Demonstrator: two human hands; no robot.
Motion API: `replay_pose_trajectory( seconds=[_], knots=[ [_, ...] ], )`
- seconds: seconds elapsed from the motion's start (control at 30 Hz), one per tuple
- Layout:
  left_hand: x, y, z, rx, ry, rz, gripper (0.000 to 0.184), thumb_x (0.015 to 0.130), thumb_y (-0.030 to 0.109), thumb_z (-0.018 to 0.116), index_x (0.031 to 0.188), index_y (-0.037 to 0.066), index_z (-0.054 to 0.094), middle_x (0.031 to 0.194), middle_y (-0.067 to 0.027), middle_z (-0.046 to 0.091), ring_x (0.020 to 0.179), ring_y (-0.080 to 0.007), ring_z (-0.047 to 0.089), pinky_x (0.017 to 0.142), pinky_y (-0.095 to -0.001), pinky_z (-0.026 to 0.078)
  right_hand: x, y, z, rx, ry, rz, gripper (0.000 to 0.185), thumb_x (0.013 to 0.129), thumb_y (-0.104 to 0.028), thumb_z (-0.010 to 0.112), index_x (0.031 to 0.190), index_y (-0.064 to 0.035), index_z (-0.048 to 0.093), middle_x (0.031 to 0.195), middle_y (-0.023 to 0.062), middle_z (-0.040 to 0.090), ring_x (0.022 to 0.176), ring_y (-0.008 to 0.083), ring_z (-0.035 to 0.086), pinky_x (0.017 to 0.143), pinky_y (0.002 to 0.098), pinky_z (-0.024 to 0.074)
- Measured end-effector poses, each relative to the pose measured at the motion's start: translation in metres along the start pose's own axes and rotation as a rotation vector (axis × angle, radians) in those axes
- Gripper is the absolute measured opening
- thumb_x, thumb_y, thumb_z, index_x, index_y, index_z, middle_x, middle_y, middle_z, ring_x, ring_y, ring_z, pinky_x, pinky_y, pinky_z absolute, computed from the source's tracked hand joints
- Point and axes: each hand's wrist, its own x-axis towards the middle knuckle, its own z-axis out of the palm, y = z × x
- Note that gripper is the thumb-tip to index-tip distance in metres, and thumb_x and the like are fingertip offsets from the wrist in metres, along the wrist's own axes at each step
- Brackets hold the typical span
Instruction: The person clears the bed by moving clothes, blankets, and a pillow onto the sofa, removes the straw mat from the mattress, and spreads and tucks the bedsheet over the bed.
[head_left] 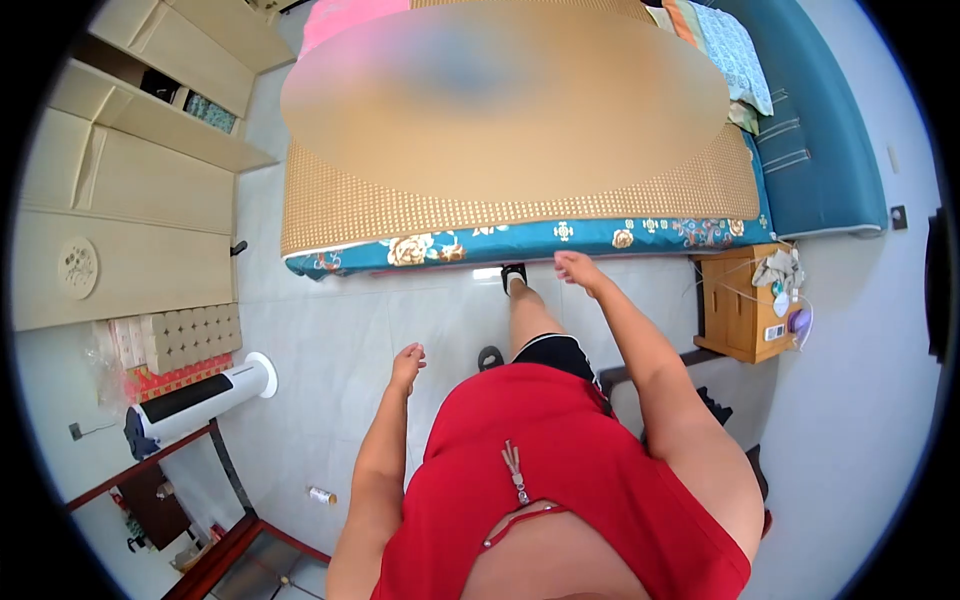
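My left hand (407, 366) hangs over the tiled floor to the left of my body. Its fingers are loosely bent and a little apart, with nothing visible in them. My right hand (577, 271) is farther forward, just short of the bed's near edge. Its fingers are relaxed and slightly curled, and I see nothing held. The bed (490, 240) lies ahead, with a teal flowered sheet along its side. A tan woven mat (600, 208) covers its top, and a large blurred oval hides most of that surface.
At right stand a wooden nightstand (738, 300) with cables and the teal headboard (825, 130). Pale cabinets (130, 180) line the left. Below them are stacked boxes (190, 337) and a white and black tower appliance (205, 400). A small bottle (321, 495) and a dark slipper (490, 358) lie on the floor.
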Motion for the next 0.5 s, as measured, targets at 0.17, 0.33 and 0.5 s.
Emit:
replay_pose_trajectory(
  seconds=[0.17, 0.33, 0.5],
  knots=[
    [0.044, 0.062, 0.035, 0.041, -0.027, 0.035, 0.049, 0.088, 0.03, 0.059, 0.126, 0.0, 0.051, 0.098, -0.0098, 0.063, 0.08, -0.0164, 0.059, 0.074, -0.0287, 0.048, 0.138, -0.099, -0.035, 0.064, 0.054, -0.056, 0.032, 0.088, -0.034, 0.054, 0.109, -0.0106, 0.06, 0.085, -0.0002, 0.059, 0.079, 0.0104, 0.055, 0.067, 0.0275, 0.0458],
    [0.1, 0.138, 0.06, 0.122, -0.048, 0.026, 0.049, 0.087, 0.03, 0.059, 0.127, 0.002, 0.051, 0.096, -0.0077, 0.062, 0.082, -0.0161, 0.058, 0.076, -0.0275, 0.046, 0.287, -0.163, -0.069, -0.198, 0.286, -0.201, 0.046, 0.087, -0.031, 0.056, 0.123, -0.0034, 0.053, 0.11, 0.0111, 0.061, 0.1, 0.0216, 0.058, 0.084, 0.0331, 0.0464],
    [0.134, 0.216, 0.089, 0.096, -0.047, 0.099, 0.046, 0.091, 0.026, 0.057, 0.129, 0.002, 0.048, 0.095, -0.0057, 0.061, 0.086, -0.0134, 0.056, 0.08, -0.0257, 0.044, 0.371, -0.259, -0.106, -0.238, 0.324, -0.069, 0.055, 0.089, -0.035, 0.054, 0.131, -0.0003, 0.045, 0.128, 0.0192, 0.051, 0.117, 0.0298, 0.05, 0.097, 0.0368, 0.04]
  ],
)
